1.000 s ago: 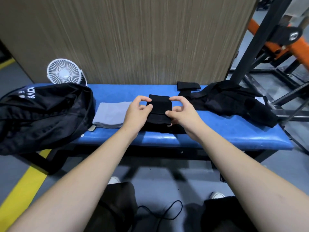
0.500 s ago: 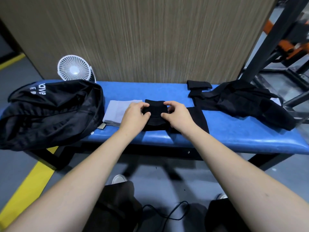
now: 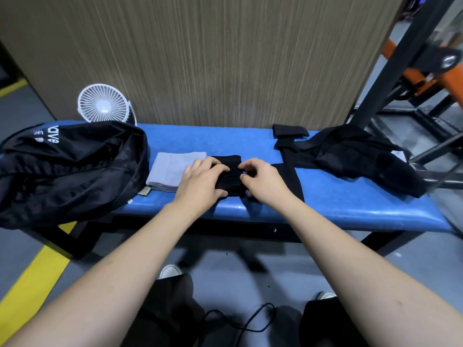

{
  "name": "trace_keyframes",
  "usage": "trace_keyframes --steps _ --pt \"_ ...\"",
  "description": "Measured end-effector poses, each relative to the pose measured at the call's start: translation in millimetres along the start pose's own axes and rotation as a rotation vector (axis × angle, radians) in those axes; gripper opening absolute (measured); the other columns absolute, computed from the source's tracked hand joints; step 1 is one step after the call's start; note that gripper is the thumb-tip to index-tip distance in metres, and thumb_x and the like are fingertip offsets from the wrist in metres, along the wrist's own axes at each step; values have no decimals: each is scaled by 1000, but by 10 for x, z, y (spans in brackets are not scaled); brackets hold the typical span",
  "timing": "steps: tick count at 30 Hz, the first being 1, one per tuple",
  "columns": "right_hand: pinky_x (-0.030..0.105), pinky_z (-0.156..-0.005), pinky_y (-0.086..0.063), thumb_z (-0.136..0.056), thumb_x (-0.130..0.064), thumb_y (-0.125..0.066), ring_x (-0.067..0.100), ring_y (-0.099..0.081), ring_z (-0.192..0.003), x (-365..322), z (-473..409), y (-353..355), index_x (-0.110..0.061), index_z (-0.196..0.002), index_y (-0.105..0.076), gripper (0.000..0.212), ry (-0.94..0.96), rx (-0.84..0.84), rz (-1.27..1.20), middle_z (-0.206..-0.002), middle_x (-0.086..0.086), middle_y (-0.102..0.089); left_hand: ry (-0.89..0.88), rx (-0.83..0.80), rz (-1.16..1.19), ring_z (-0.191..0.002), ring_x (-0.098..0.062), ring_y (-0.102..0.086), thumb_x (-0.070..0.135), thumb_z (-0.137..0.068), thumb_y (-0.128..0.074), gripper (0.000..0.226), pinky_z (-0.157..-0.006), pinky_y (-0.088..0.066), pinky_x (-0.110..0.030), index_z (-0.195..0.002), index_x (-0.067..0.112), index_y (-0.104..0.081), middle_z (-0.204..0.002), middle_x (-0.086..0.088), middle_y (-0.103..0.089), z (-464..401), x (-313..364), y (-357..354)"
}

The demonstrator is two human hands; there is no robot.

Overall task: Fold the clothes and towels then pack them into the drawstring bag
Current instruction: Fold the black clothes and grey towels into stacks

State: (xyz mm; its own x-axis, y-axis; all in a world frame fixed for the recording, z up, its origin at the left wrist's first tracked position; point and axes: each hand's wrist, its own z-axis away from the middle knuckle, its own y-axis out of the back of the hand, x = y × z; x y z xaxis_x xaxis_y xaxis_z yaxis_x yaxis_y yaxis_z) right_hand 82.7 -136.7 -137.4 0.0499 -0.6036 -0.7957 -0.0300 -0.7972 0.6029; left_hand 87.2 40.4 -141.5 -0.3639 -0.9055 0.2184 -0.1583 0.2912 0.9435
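Both of your hands grasp the folded black garment (image 3: 229, 169) on the blue bench (image 3: 325, 204): left hand (image 3: 200, 179) and right hand (image 3: 263, 179) pinch its facing edges. Just beyond your left hand lies the grey towel (image 3: 170, 166), then the drawstring bag (image 3: 70, 166).

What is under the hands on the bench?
Both hands, left hand and right hand, grip a folded black garment lying on the blue bench. Its middle folds are covered by fingers.
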Motion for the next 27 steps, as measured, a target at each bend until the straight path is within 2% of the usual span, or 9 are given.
trace_keyframes --steps 4,6,8,11,15,17,20,23,27 --pt "24 -73 -46 -92 -19 -60 15 -60 -73 7 21 5 -21 -123 -63 31 14 -60 18 -103 -8 -59 12 15 -14 -119 -20 -42 34 -78 -79 61 -93 -29 -31 -134 30 -55 -131 10 -49 -5 6 -18" --pt "20 -60 -45 -92 -19 -60 15 -63 -59 7 28 21 -22 -125 -62 33 4 -74 11 -105 -8 -61 13 10 -16 -119 -20 -42 34 -78 -78 61 -94 -29 -30 -134 30 -54 -131 10 -48 -9 10 -25" --pt "17 -54 -43 -92 -18 -59 15 -63 -53 8 24 46 -22 -122 -61 30 20 -69 -8 -114 -7 -63 13 4 -16 -119 -20 -41 37 -77 -79 63 -95 -29 -30 -134 30 -54 -132 9 -47 -18 22 -21" --pt "22 -68 -43 -92 -16 -59 7 -56 -62 27 23 144 -25 -109 -62 20 46 -23 -48 -116 -1 -65 3 25 18 -119 -21 -42 50 -72 -80 67 -96 -31 -33 -131 31 -56 -130 8 -49 -40 84 -2" --pt "24 -74 -41 -92 -12 -59 -3 -49 -63 165 57 383 -24 -99 -62 14 35 38 -54 -106 -3 -68 -21 85 48 -116 -21 -44 54 -82 -68 50 -95 -33 -35 -125 30 -61 -125 10 -53 -86 249 -20" --pt "25 -71 -44 -91 -11 -59 -3 -50 -61 268 93 519 -20 -99 -65 13 25 69 -46 -100 -4 -69 -33 84 62 -115 -20 -45 51 -87 -65 41 -94 -33 -34 -122 30 -62 -123 10 -55 -130 345 -59" --pt "26 -63 -48 -91 -13 -58 1 -53 -59 431 188 732 -23 -95 -66 13 3 110 -10 -90 -10 -67 -36 78 106 -114 -19 -46 47 -90 -62 32 -96 -31 -33 -117 31 -64 -118 11 -57 -229 541 -115" --pt "19 -57 -43 -93 -15 -58 3 -56 -62 590 295 962 -26 -95 -65 13 -15 152 35 -87 -13 -65 -65 82 150 -114 -17 -48 44 -92 -59 27 -100 -31 -34 -115 30 -64 -116 12 -60 -324 821 -183" --pt "32 -70 -52 -91 -14 -56 10 -60 -73 829 382 1270 -27 -94 -64 16 -93 304 83 -85 -12 -64 -93 82 231 -112 -17 -51 39 -94 -56 23 -96 -31 -32 -115 30 -63 -114 14 -64 -428 1260 -304"
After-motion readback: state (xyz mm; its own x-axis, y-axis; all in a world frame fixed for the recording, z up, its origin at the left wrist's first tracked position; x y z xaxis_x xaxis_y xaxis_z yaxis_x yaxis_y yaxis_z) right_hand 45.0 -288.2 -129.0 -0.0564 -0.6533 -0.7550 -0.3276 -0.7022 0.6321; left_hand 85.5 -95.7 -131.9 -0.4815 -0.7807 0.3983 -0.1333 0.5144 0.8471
